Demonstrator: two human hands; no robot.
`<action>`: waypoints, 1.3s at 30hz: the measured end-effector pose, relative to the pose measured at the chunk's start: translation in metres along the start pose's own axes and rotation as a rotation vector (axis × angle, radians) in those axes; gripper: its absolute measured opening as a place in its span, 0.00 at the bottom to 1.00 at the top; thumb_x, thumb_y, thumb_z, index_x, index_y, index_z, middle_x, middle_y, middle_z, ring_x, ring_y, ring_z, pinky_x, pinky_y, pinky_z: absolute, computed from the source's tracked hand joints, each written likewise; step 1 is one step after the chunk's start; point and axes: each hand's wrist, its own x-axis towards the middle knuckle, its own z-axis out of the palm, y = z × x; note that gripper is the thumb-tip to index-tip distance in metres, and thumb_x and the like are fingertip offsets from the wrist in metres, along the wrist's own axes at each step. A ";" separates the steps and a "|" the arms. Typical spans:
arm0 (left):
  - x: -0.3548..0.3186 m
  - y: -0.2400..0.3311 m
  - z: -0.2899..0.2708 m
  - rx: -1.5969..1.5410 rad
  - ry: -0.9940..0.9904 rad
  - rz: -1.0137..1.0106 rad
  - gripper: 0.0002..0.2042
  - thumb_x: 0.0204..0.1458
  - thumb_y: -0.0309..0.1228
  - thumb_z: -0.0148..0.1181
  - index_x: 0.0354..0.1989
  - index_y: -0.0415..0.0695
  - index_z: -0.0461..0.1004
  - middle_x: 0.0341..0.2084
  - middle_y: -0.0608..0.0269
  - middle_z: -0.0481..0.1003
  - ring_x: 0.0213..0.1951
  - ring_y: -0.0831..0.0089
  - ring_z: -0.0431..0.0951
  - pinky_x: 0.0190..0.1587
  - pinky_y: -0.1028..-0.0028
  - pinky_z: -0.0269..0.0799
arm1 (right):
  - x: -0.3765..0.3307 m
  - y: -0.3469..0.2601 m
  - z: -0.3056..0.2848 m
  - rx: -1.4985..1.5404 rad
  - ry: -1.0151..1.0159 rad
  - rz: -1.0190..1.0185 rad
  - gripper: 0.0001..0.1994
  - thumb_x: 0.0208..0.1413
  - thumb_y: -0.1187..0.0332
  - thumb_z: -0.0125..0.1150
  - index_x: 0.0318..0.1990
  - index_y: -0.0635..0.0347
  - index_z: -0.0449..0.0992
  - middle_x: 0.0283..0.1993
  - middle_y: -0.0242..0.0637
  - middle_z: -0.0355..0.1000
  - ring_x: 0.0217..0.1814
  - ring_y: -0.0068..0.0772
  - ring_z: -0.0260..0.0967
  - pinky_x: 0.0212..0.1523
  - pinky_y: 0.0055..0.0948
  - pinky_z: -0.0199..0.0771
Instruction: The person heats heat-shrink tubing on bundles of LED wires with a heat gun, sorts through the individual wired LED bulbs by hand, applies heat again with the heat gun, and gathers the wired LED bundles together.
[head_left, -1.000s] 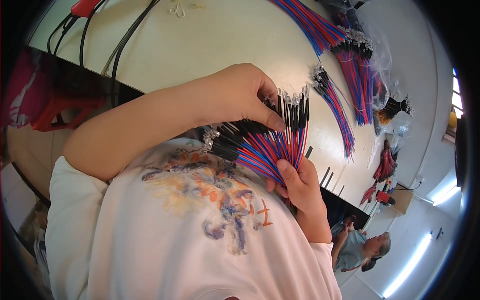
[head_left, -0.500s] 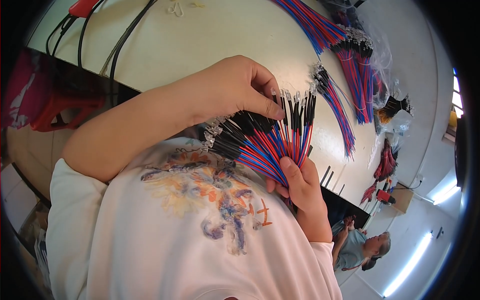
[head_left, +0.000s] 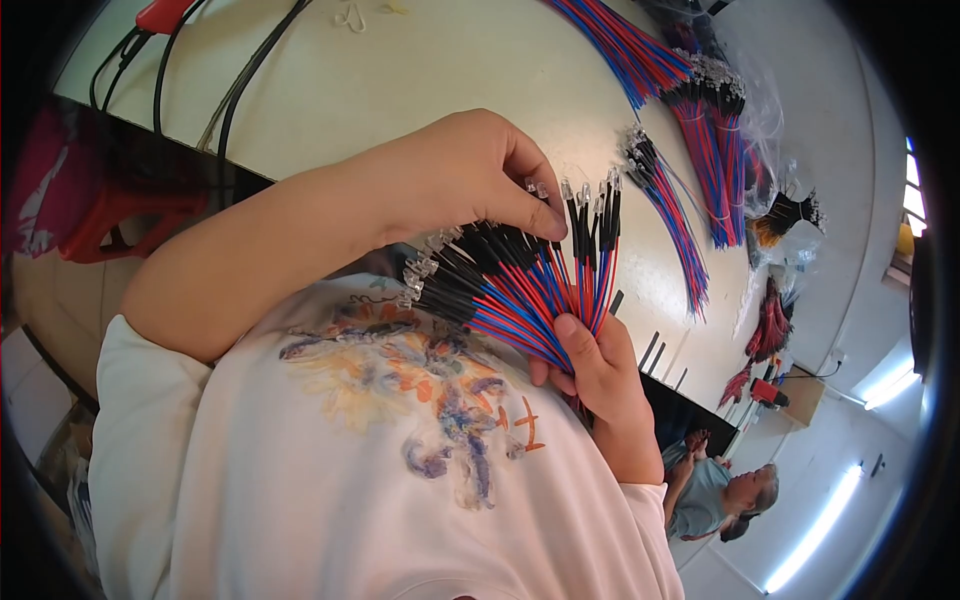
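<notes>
My right hand [head_left: 597, 372] is closed round the lower part of a fanned bundle of wired LEDs [head_left: 525, 290]. Each has a red and a blue wire, a black sleeve and a clear head. With thumb and fingers pinched together, my left hand [head_left: 490, 170] grips LED leads at the upper edge of the fan. A couple of clear heads show beside its fingers. To the right of the pinch a smaller upright group [head_left: 598, 215] stands apart from the leads spread to the left. The bundle's lower ends are hidden behind my right hand.
On the pale table [head_left: 400, 80] lies a small loose bunch of wired LEDs [head_left: 670, 220], with tied bundles [head_left: 715, 150] beyond it. Black cables [head_left: 250, 80] cross the far left corner. A red stool [head_left: 130, 215] stands left of the table. Another person [head_left: 715, 490] sits at lower right.
Leads by my left fingertips have shifted left, leaving a wider gap to the upright group. That group leans slightly left of where it was. Both hands stay nearly in place.
</notes>
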 end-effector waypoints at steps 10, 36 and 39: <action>-0.002 0.003 0.004 0.079 -0.047 -0.034 0.09 0.42 0.27 0.71 0.30 0.38 0.79 0.23 0.68 0.77 0.27 0.83 0.74 0.33 0.82 0.69 | 0.004 -0.006 0.006 -0.236 0.023 0.019 0.14 0.66 0.62 0.46 0.49 0.63 0.69 0.23 0.28 0.70 0.18 0.10 0.55 0.20 0.15 0.54; -0.003 -0.002 -0.001 0.006 0.101 0.087 0.09 0.42 0.28 0.71 0.29 0.39 0.78 0.24 0.70 0.75 0.28 0.83 0.72 0.37 0.83 0.68 | 0.007 -0.010 0.006 -0.188 0.016 0.064 0.16 0.67 0.60 0.42 0.50 0.63 0.69 0.22 0.28 0.70 0.17 0.11 0.53 0.18 0.15 0.53; -0.001 -0.002 0.003 0.024 0.063 0.073 0.09 0.42 0.28 0.71 0.29 0.40 0.77 0.24 0.71 0.74 0.29 0.83 0.72 0.37 0.83 0.68 | 0.009 -0.009 0.005 -0.184 0.002 0.039 0.16 0.67 0.61 0.41 0.50 0.64 0.69 0.22 0.30 0.70 0.15 0.11 0.51 0.15 0.14 0.49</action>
